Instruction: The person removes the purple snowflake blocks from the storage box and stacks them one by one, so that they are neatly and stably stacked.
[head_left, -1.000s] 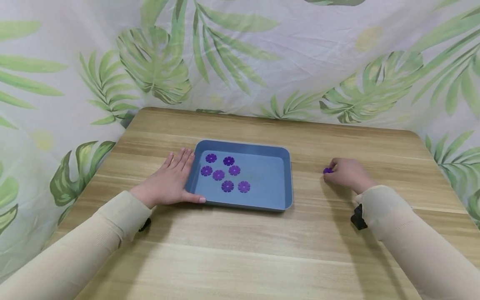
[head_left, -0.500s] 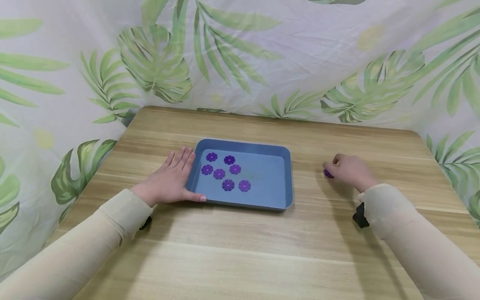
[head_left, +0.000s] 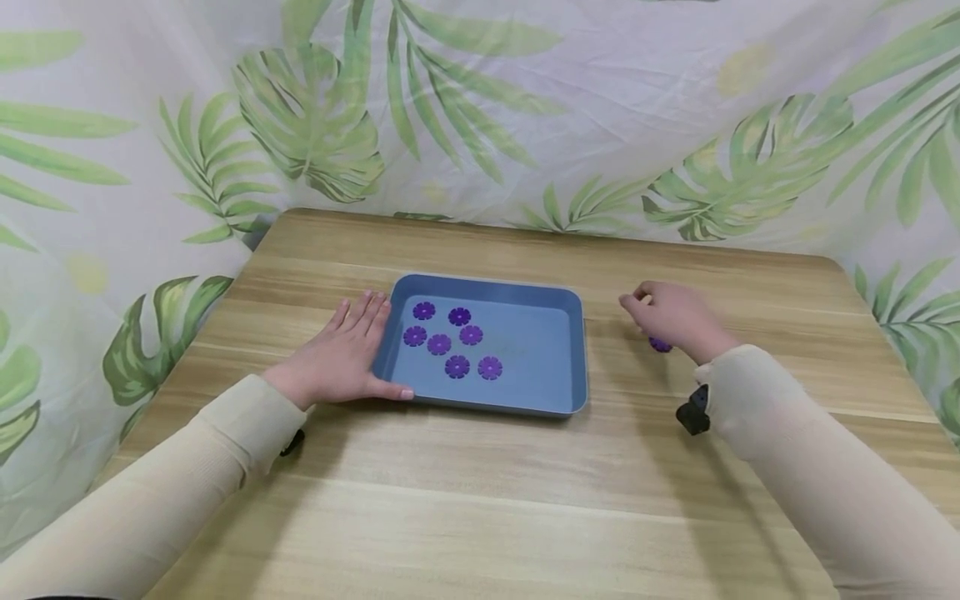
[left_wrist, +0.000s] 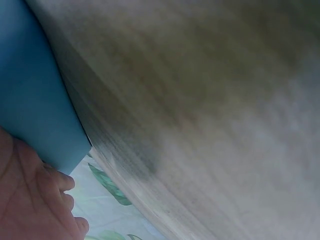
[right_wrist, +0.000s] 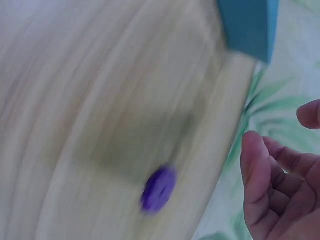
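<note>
In the head view my left hand [head_left: 341, 354] lies flat against the left side of a blue-grey rectangular tray [head_left: 536, 406], fingers straight and thumb along its near edge. Several purple notched discs [head_left: 457, 367] lie in the tray's left half. Right of the tray my right hand [head_left: 675, 317] hovers over the table, its fingers loosely bent, with nothing visible between the fingertips. Another purple disc [head_left: 660, 343] lies on the wood, partly hidden beneath that hand. The right wrist view shows this purple disc [right_wrist: 159, 190] on the table, apart from the fingers [right_wrist: 256, 160].
The wood-grain table [head_left: 480, 500] reaches back to a leaf-print cloth [head_left: 480, 108] hanging behind it. A black wrist device [head_left: 693, 411] sits under the right cuff. In the left wrist view, the tray's wall [left_wrist: 40, 95] rises beside the palm.
My right hand has let go of the purple disc, which now lies on the table, and has shifted left and up from it. My left hand stays at the tray.
</note>
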